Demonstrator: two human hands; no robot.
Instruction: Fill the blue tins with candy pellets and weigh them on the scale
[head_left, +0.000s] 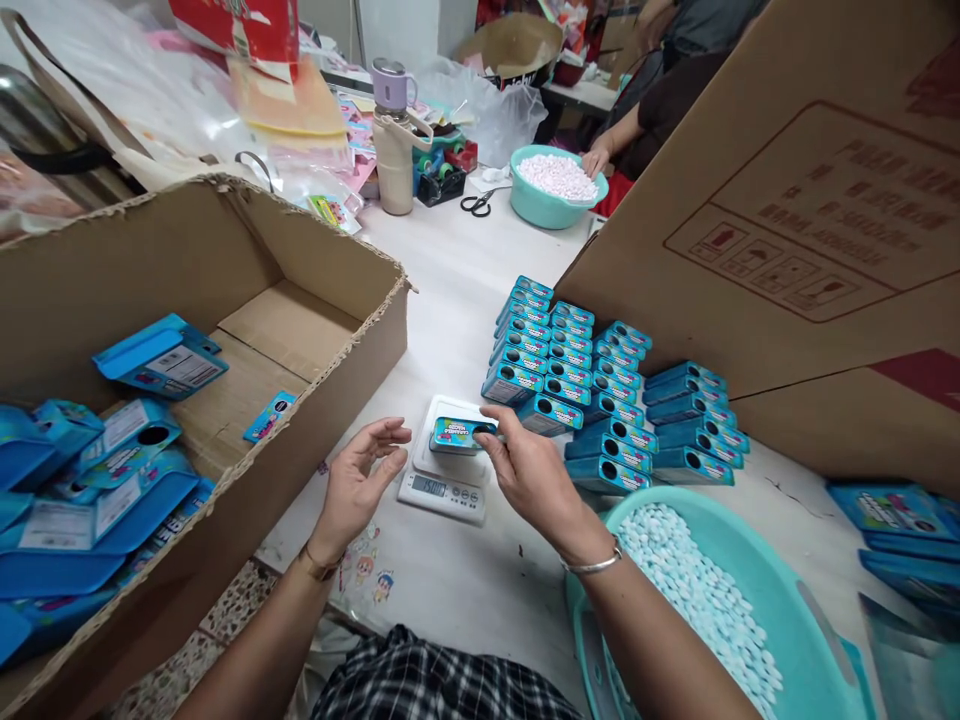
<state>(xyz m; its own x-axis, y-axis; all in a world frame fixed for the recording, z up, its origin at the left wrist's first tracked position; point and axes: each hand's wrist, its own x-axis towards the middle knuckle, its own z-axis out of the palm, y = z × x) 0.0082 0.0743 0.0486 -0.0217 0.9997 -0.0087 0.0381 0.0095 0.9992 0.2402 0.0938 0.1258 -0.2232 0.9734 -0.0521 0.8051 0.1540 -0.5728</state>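
Observation:
A small blue tin [456, 434] lies on a white digital scale [447, 482] whose display shows digits. My right hand [525, 478] grips the tin's right end with thumb and fingers. My left hand [361, 478] hovers open just left of the scale, fingers curled, holding nothing. Behind the scale, several identical blue tins [592, 385] stand stacked in rows on the white table.
A teal basin of pale tablets [697, 590] sits at my lower right. A cardboard box [225, 330] with blue packages is on the left, a tall carton [787, 200] on the right. At the far end are scissors [475, 204], a second basin [553, 186], a bottle [394, 150] and another person's hand [596, 160].

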